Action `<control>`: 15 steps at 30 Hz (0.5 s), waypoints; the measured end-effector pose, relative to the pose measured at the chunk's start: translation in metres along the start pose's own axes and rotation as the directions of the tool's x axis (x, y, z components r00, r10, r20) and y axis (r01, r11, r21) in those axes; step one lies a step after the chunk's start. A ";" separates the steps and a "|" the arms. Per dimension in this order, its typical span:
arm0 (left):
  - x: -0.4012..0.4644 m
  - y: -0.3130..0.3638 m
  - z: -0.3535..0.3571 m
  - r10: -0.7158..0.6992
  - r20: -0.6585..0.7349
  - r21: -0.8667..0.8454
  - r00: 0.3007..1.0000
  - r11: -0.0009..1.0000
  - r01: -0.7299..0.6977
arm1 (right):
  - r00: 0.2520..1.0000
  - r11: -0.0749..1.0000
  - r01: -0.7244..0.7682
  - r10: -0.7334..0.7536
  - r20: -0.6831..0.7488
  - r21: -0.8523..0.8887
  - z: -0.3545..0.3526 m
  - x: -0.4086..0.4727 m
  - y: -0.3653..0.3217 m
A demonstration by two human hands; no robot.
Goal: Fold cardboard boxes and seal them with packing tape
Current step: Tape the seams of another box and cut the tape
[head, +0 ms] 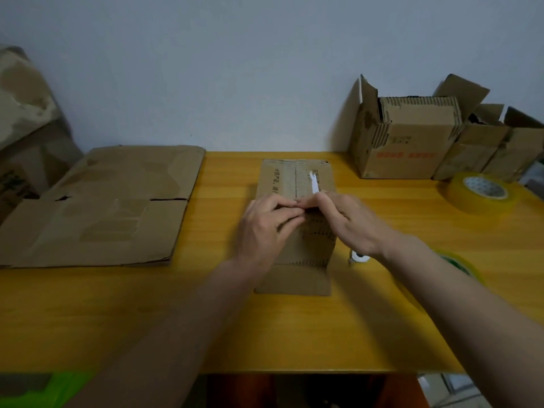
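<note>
From the head camera, we see the small brown cardboard box (pixel 297 213) standing mid-way on the yellow wooden counter (pixel 223 319), its top flaps folded shut along a centre seam. To do this step well, we judge the flaps should be pressed flat and kept meeting while the tape is smoothed along the seam. Our left hand (pixel 265 222) and right hand (pixel 350 222) meet at the box's near top edge, forearms reaching in from below; each grip looks pressed together on that edge, though whether tape lies under the fingertips we cannot tell. Right of the box sits a yellowish roll of packing tape (pixel 479 192); left of the box lies flattened brown cardboard (pixel 103 207).
</note>
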State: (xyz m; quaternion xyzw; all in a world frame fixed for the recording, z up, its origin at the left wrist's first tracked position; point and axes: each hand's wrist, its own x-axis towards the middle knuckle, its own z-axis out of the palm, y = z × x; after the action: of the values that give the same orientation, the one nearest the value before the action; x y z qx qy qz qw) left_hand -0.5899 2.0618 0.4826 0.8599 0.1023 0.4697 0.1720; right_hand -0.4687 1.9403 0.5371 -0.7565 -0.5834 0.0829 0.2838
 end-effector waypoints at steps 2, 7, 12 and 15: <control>-0.001 -0.002 0.002 0.049 -0.041 0.018 0.998 0.999 -0.049 | 0.997 0.994 -0.001 0.009 0.078 -0.106 -0.004 0.009 0.004; -0.003 -0.004 0.004 0.086 -0.064 0.000 0.994 0.996 -0.086 | 0.975 0.964 0.010 0.049 0.217 -0.264 -0.008 0.047 0.008; -0.004 -0.010 0.005 0.105 -0.054 -0.016 0.993 0.994 -0.106 | 0.964 0.930 0.024 0.076 0.256 -0.368 -0.005 0.088 0.016; -0.005 -0.012 0.007 0.116 -0.064 -0.009 0.991 0.993 -0.117 | 0.965 0.914 0.044 0.065 0.252 -0.404 -0.003 0.102 0.025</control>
State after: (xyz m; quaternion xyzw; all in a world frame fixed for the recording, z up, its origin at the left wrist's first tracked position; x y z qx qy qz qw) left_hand -0.5865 2.0698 0.4701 0.8480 0.0546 0.5065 0.1463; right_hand -0.4157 2.0303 0.5473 -0.7845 -0.6158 0.0602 0.0408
